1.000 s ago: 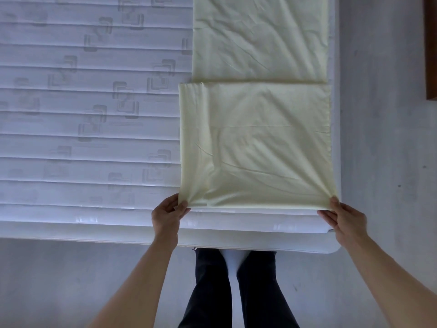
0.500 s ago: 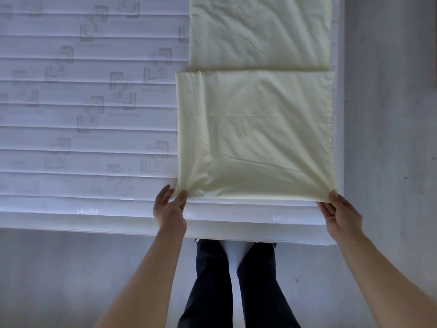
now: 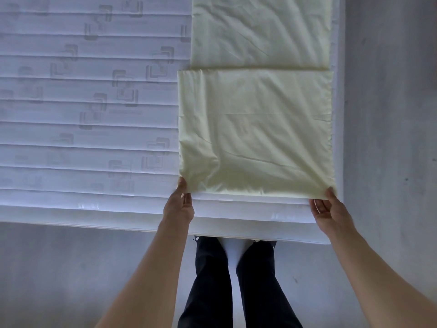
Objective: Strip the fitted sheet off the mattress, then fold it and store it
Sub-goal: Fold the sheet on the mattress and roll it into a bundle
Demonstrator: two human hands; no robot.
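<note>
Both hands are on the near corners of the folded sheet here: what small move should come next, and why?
Probably lift both near corners and carry them forward for another fold. The left hand and right hand each pinch a near corner of the sheet, which lies as a long strip on the mattress, its near end already doubled over.

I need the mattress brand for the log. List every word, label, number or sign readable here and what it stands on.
No text can be read.
Mattress: repeated interlocking square-bracket emblems stitched into the ticking; faint lettering beside some, too blurred to read.
Fitted sheet: plain pale yellow, no print or tag visible.
Floor: no markings.
</note>
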